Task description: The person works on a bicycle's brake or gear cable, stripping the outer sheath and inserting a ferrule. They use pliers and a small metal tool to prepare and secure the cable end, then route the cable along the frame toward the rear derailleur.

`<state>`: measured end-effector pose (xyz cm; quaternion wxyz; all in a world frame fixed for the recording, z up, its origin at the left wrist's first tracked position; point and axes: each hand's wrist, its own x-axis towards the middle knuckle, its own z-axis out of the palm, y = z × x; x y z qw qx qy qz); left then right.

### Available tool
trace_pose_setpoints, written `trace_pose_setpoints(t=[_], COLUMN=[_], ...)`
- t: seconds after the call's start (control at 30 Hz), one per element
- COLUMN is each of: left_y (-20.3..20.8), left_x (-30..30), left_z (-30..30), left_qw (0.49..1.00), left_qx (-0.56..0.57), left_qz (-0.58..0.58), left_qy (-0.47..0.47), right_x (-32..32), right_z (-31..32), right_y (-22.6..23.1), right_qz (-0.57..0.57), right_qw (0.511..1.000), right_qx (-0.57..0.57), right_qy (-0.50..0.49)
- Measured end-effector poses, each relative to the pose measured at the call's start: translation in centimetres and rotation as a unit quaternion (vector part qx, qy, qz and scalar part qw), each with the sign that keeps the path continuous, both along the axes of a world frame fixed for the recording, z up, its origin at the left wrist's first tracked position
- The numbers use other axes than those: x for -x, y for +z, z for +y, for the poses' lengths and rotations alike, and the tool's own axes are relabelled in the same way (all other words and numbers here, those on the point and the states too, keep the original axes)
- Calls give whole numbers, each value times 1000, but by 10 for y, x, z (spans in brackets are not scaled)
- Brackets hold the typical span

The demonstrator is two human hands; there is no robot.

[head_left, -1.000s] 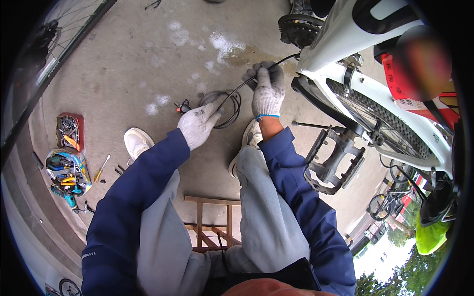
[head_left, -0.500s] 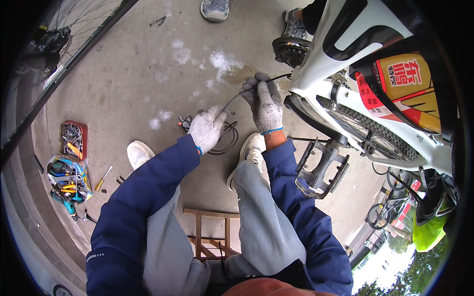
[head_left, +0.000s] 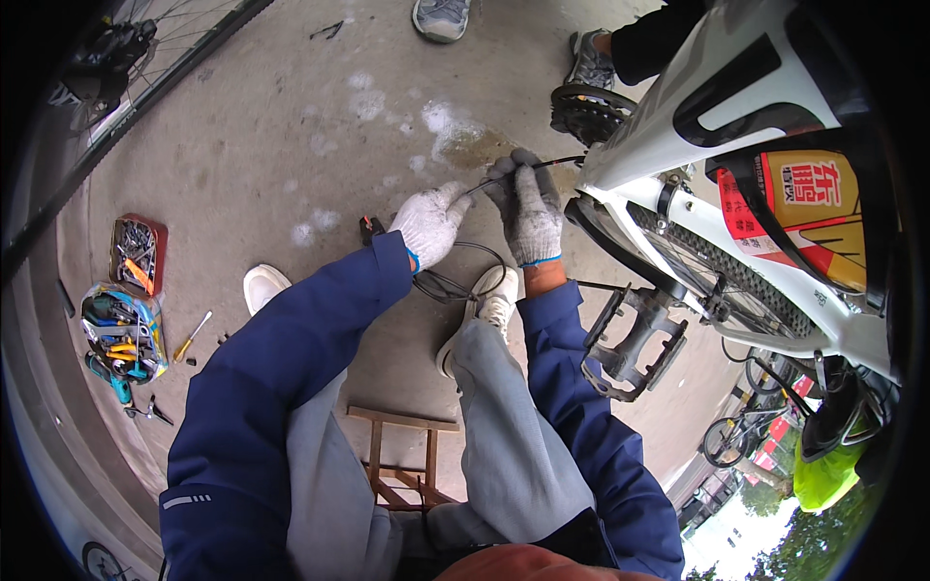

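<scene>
A thin black cable (head_left: 567,160) comes out of the white bicycle frame (head_left: 620,155) and runs leftward through both my gloved hands. My right hand (head_left: 533,218), in a grey-white knit glove with dirty fingertips, pinches it between thumb and fingers close to the frame. Just left of it, my left hand (head_left: 426,230) is closed on the same cable, palm down. The rest of the cable hangs in loose loops (head_left: 496,259) below my left hand, over my shoe. Part of the loops is hidden behind my left hand.
A black pedal (head_left: 635,339) juts out beside my right forearm. At left on the concrete lie a red tin of small parts (head_left: 139,254), a bag of tools (head_left: 124,334) and a screwdriver (head_left: 192,337). A wooden stool (head_left: 402,445) is beneath me; another person's shoes (head_left: 441,17) stand ahead.
My left hand has moved along the cable toward my right hand, so the gap between them is smaller. My right hand keeps its pinch. The whole view has shifted slightly.
</scene>
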<state>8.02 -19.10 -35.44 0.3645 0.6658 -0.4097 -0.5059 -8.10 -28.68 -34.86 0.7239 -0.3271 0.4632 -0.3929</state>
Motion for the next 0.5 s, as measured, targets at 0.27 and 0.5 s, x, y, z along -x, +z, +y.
trace_pose_setpoints(t=[0.27, 0.5], left_y=[4, 2], left_x=[5, 12], left_z=[-21, -29], left_qw=[999, 986], left_qx=[49, 133], left_qz=[-14, -99], left_qy=[-11, -6], right_x=[-6, 3], right_z=[-8, -8], right_y=[-4, -2], right_qz=[-158, 41], right_qw=[981, 996], right_qx=[101, 55], right_qy=[-42, 61])
